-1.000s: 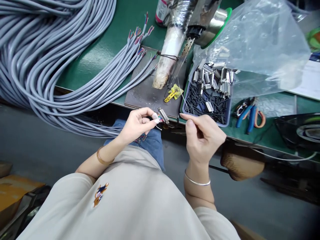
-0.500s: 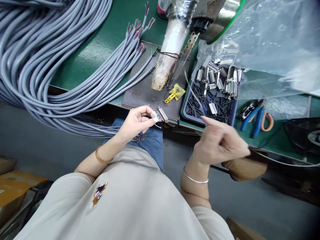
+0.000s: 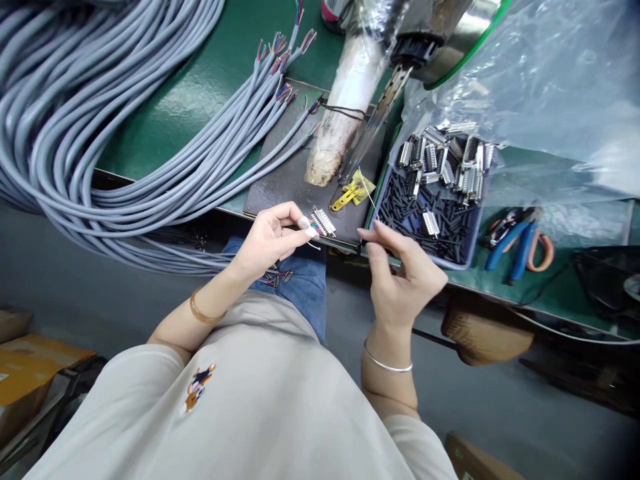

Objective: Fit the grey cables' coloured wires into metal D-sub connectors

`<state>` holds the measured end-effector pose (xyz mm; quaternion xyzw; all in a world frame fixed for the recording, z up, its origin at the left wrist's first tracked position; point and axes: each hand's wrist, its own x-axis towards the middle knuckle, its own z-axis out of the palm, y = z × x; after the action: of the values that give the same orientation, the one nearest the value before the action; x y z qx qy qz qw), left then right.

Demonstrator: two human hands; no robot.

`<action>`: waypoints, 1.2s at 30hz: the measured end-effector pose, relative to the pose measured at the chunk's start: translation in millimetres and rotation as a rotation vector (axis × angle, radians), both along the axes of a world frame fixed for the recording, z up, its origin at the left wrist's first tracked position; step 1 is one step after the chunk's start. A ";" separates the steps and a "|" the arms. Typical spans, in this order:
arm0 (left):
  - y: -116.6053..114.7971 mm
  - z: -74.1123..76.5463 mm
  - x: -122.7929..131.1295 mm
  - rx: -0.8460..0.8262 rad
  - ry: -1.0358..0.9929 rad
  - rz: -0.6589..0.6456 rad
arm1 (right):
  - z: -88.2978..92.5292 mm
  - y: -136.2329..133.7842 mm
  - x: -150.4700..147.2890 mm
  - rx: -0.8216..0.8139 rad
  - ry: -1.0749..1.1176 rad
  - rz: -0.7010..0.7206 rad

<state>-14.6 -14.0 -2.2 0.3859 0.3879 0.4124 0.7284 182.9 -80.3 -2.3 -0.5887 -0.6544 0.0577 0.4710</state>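
My left hand (image 3: 270,240) pinches a small metal connector (image 3: 323,222) with coloured wires on it, held over the bench edge just in front of a dark work plate (image 3: 295,183). My right hand (image 3: 400,273) is beside it, thumb and fingers closed on a thin silvery wire (image 3: 369,193) that rises toward the wrapped soldering iron (image 3: 345,113). The two hands are a short gap apart. A blue tray (image 3: 425,250) of black sleeves and metal connectors lies just beyond my right hand.
Thick bundles of grey cable (image 3: 100,113) with stripped coloured ends cover the left of the green bench (image 3: 200,100). A yellow clip (image 3: 350,192) lies on the plate. A clear plastic bag (image 3: 525,87) and blue-handled cutters (image 3: 515,240) sit at the right.
My right hand swung out to the right over the tray, then came back toward the connector holding the thin wire. My left hand stayed almost still with the connector.
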 end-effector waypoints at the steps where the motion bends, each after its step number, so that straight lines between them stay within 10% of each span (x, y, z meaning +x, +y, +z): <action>1: 0.6 -0.5 -0.5 -0.001 0.000 0.003 | -0.3 0.0 2.2 -0.022 -0.029 0.024; 13: 4.9 0.0 -0.9 -0.010 -0.007 0.009 | -5.0 -23.0 24.1 0.073 0.078 0.194; 19: 5.5 3.7 1.9 -0.012 0.011 0.007 | 12.8 -17.4 -9.9 0.328 0.213 0.003; 36: 13.5 8.8 13.8 0.260 0.214 0.136 | -2.7 24.6 -32.1 0.134 -0.131 0.108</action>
<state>-0.8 -0.5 6.6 0.4915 0.4317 0.4641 0.5973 150.8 -55.7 -5.0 -0.5224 -0.7170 0.0006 0.4616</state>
